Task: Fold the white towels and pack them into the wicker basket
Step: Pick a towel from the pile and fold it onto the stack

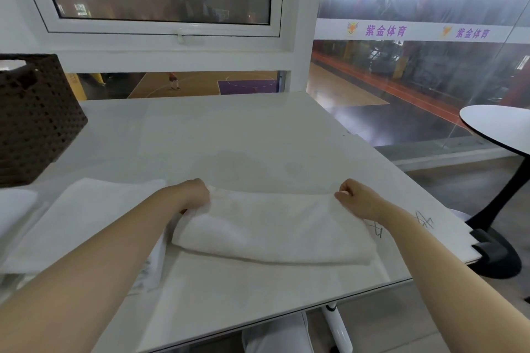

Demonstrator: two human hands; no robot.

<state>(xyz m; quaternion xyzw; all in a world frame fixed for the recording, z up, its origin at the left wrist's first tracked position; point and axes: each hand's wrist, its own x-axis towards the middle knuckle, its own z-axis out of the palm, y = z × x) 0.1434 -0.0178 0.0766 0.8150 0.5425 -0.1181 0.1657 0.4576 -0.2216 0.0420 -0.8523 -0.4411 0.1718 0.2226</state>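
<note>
A white towel (pixel 272 226) lies folded over on the white table (pixel 229 135), its fold running left to right in front of me. My left hand (pixel 192 193) pinches the towel's far left corner. My right hand (pixel 354 199) pinches the far right corner. Both fists are closed on the cloth. A second white towel (pixel 83 218) lies flat to the left, partly under my left forearm. The dark brown wicker basket (pixel 31 120) stands at the table's far left, with something white just visible inside at its rim.
A window wall rises right behind the table's far edge. A round white side table (pixel 499 126) on a black foot stands to the right, past the table's right edge. Handwritten marks sit on the table near my right forearm.
</note>
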